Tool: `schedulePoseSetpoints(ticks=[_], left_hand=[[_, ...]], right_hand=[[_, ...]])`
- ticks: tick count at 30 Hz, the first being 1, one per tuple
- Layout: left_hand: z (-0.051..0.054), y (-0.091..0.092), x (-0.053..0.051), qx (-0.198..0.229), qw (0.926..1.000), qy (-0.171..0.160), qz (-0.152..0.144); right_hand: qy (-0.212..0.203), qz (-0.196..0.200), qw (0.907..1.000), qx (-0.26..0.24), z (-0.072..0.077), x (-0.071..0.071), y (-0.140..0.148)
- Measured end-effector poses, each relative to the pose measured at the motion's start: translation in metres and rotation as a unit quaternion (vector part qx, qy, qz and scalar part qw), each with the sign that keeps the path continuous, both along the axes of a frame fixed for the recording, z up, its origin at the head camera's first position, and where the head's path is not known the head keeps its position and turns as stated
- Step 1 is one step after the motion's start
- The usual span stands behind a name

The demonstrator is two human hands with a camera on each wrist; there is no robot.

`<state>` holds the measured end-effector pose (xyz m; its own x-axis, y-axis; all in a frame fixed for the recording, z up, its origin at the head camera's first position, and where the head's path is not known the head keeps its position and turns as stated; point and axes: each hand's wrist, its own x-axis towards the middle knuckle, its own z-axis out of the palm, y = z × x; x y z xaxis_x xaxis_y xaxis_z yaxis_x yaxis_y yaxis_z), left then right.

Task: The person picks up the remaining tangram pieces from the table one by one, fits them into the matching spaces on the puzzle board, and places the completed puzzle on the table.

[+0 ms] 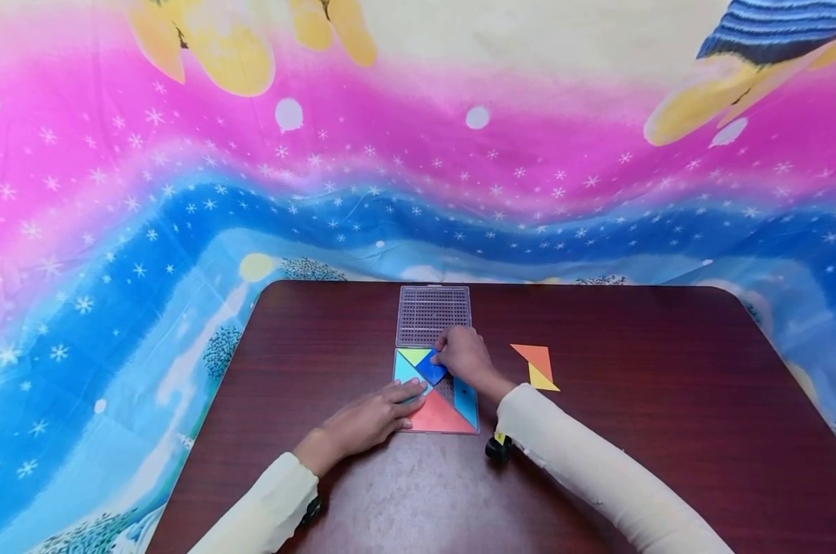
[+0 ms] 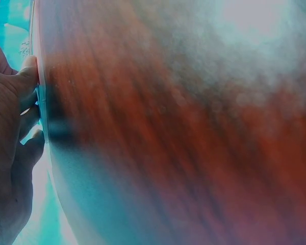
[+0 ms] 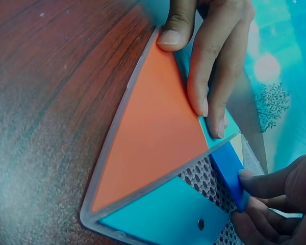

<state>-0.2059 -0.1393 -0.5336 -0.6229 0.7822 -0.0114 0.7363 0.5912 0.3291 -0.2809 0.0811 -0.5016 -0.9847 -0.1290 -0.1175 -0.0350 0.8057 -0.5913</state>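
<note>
At the near rim of a shallow clear plastic tray (image 1: 452, 432), the person's left hand (image 1: 374, 412) lies with fingers extended, gripping nothing. Its thumb rests on a corner of the large flat coral triangle (image 1: 445, 413), its fingertips on the large flat light-blue triangle (image 1: 405, 371). Beside the coral triangle sits a flat turquoise piece (image 1: 467, 408), its full outline obscured in the head view by the right hand (image 1: 464, 354). Further in, that hand pinches a small dark-blue four-sided piece (image 1: 430, 369) between thumb and fingers, over the tray's middle, next to a flat yellow-green triangle (image 1: 414, 356).

Step in hand, as judged: fitting the dark-blue piece among its neighbours. The next move appears to call for settling it flat without nudging the pieces around it; whether it is already flat cannot be determined.

To the right on the dark red-brown table (image 1: 321, 331) lie a flat orange triangle (image 1: 538, 357) and a flat yellow triangle (image 1: 541, 378), touching. Beyond the tray is a clear plastic grid-patterned panel (image 1: 434, 317).

Between views: the right wrist view alone shows the turquoise piece's dark round spot clearly; only the head view shows the two loose triangles. The left wrist view gives mostly blurred table.
</note>
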Motion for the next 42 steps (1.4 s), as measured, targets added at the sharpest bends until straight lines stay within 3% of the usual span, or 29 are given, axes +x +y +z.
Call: schedulePoseSetpoints(ticks=[7,22,30,42], left_hand=[[-0.0004,-0.0001,-0.0003,0.002,0.9999,0.009,-0.007],[0.0016,0.0009,0.0007,-0.002,0.9999,-0.006,0.008],[0.0014,0.001,0.0015,0.002,0.9999,-0.012,0.008],[0.0025,0.0009,0.0015,0.011,0.9997,-0.019,0.01]], right_hand=[[0.026,0.01,0.9994,0.018,0.0002,0.0017,-0.0014],[0.054,0.017,0.9978,0.035,-0.0037,0.0025,-0.0044],[0.055,0.018,0.9982,0.016,-0.0057,0.0045,-0.0038],[0.057,0.023,0.9977,0.028,-0.0065,0.0038,-0.0038]])
